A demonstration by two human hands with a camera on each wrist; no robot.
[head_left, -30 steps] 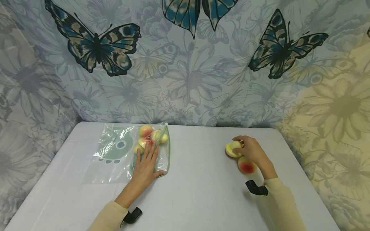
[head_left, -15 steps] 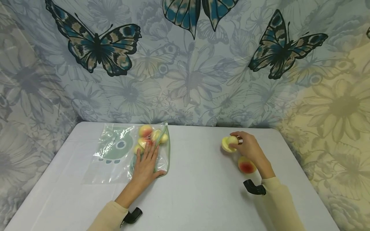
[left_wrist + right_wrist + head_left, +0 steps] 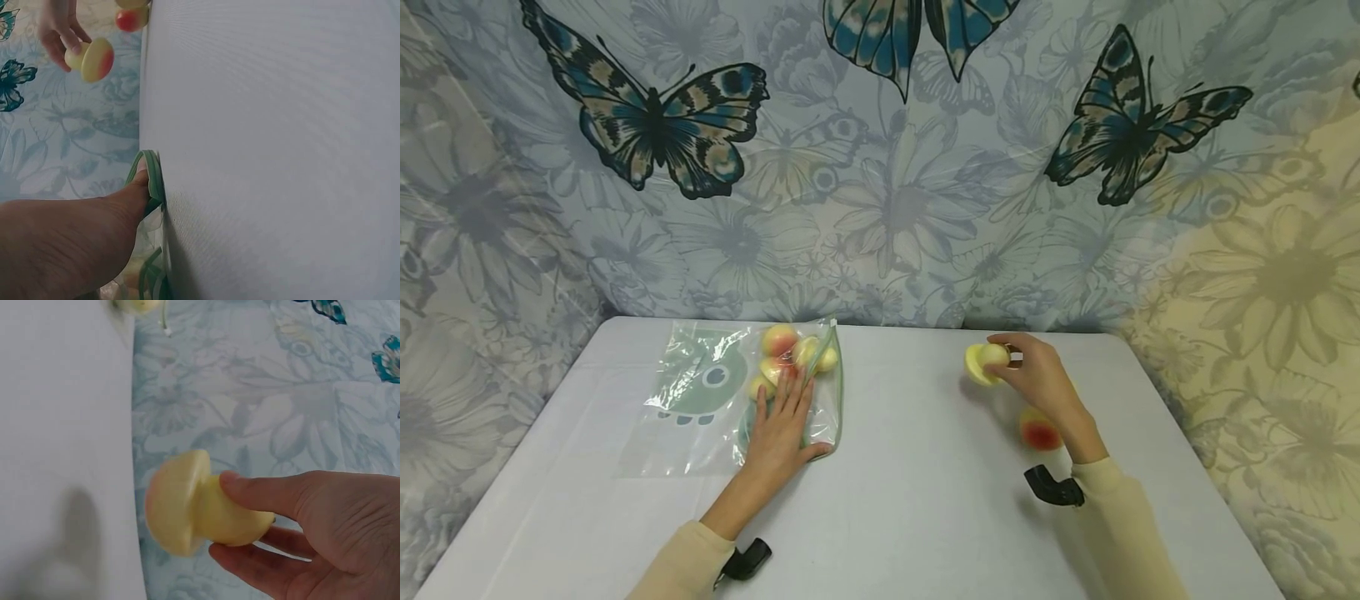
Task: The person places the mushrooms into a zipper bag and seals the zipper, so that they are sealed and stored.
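Observation:
My right hand [image 3: 1037, 371] pinches the pale yellow stem of a toy mushroom [image 3: 979, 365] between thumb and fingers. Raised over the right half of the table, its rounded yellow-and-red cap points left; the right wrist view shows the cap [image 3: 178, 503] on its side and its shadow lying apart on the table. A second toy mushroom [image 3: 1040, 432], red and yellow, lies below that hand. At the left, my left hand [image 3: 780, 429] lies with straight, spread fingers on a clear zip bag [image 3: 658, 446] with a green edge. Several toy mushrooms [image 3: 778, 339] show inside the bag.
A white-covered table [image 3: 910, 517] reaches back to a wall with butterflies [image 3: 655, 125] and flowers. Black cameras [image 3: 1054, 486] sit at both wrists. Bare tabletop lies between the bag and the second mushroom.
My right hand has lifted the toy mushroom away from the second one and carried it left and slightly back. My left hand and the bag have stayed in place.

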